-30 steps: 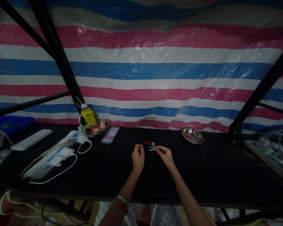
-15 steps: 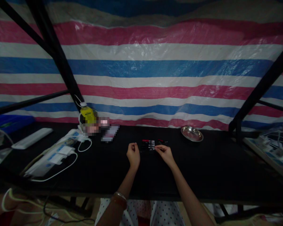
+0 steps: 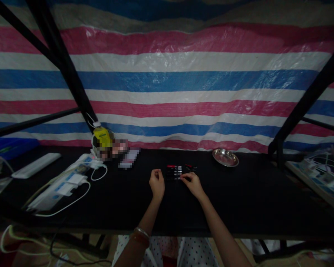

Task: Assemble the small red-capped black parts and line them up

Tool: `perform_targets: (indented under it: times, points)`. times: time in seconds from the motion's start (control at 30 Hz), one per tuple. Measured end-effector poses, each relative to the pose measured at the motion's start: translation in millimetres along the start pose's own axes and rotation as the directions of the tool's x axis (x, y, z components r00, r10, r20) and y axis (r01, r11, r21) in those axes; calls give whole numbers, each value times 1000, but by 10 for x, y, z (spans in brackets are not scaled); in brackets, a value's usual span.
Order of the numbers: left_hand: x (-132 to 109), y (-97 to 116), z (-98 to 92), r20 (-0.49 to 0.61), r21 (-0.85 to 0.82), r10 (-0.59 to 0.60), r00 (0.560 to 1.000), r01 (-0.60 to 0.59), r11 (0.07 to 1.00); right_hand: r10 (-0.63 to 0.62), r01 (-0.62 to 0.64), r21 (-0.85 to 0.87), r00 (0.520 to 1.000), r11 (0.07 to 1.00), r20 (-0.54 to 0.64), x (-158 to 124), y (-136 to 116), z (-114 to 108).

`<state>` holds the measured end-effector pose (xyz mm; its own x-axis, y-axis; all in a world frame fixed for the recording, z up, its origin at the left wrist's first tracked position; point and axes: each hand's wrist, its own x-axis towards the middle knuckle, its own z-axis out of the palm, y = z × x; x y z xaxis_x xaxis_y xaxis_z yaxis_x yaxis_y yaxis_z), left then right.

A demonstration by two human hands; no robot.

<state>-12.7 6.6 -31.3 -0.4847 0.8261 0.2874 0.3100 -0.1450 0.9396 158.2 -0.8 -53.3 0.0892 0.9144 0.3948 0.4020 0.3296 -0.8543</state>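
Observation:
Several short pen-like tubes lie side by side in a stack of rows on the black table: a red tube is farthest from me, and black tubes lie nearer. Each has a silvery part at its right end. My right hand pinches the silvery right end of the nearest black tube between thumb and fingertips. Left of the row, my left hand is closed with its fingertips together, apart from the tubes; anything in it is too small to make out. Small red and black pieces lie beyond my right hand.
A round metal dish stands at the back right. On the left are a yellow bottle, a blurred-out flat item, a white power strip with cables, and a blue tray. Black frame posts rise at both sides.
My right hand has moved slightly toward me and left, down to the nearest black tube. More of the other tubes and small pieces shows now. My left hand has stayed in place.

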Motion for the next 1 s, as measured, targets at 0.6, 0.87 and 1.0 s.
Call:
perform_targets:
  times: [0.6,0.87,1.0]
  points:
    - [2,-14,10,3,38,48,999,-48,998,-65,51,-113,990,992,-125,32,16,-78]
    - [-142,128,24,319,307,459,829,-549,778,-18,-103,-415,961,904,-277,24,176,-241]
    - [-223,186,59,544,262,538,644,-739,620,-27,-93,-453,967,887,-252,12,184,-221]
